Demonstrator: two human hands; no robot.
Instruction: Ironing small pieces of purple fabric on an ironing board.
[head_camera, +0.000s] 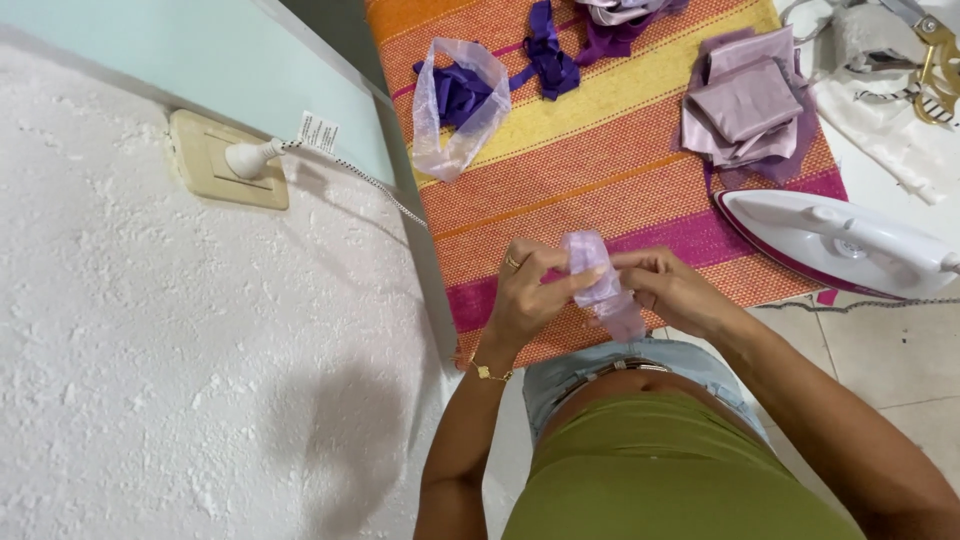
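Head view, 1 frame. Nearest me: both hands meet just above the near edge of the striped cloth (600, 170) that covers the board. My left hand (527, 295) pinches the upper left side of a small lilac fabric piece (600, 280), thumb and forefinger clenched on it. My right hand (672, 290) grips its right side, fingers curled around the cloth. Both hands are closed on the same piece, held in the air and not lying on the board.

Orientation: the piece is bunched into a short roll. Its long axis runs from upper left to lower right, the upper end near my left fingertips, the lower end hanging toward my waist.

Progress, as judged: this piece looks half folded or half rolled, not yet flat or finished. A stack of folded mauve fabric (748, 105) lies farther up on the right, which I read as pieces already done. Loose purple scraps (550, 50) and a clear plastic bag (462, 105) holding more purple fabric lie at far left, seemingly still to be handled.

Mid right: a white iron (840, 240) rests on its side at the cloth's edge, apart from the hands. Its use on this piece I cannot tell.

Far left: a plug (250, 157) sits in a wall socket (225, 160)
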